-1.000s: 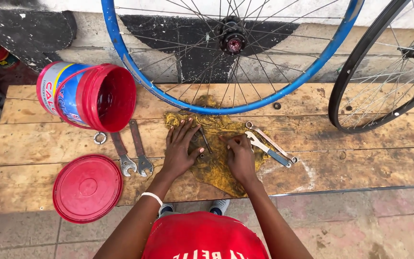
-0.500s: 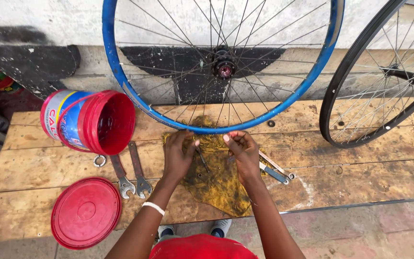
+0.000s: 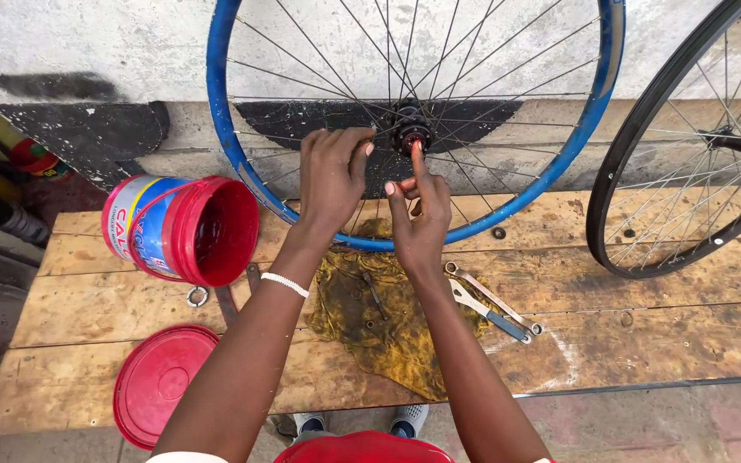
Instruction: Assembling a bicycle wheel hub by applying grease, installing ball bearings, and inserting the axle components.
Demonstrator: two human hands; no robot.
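A red bucket [image 3: 183, 230] is seen tipped at nine o'clock. At twelve, the hub [image 3: 411, 137] of the blue wheel [image 3: 242, 167] is pinched by the left hand [image 3: 334, 176] and touched by the right hand's [image 3: 418, 225] raised forefinger. Spanners [image 3: 490, 302] lie at three.
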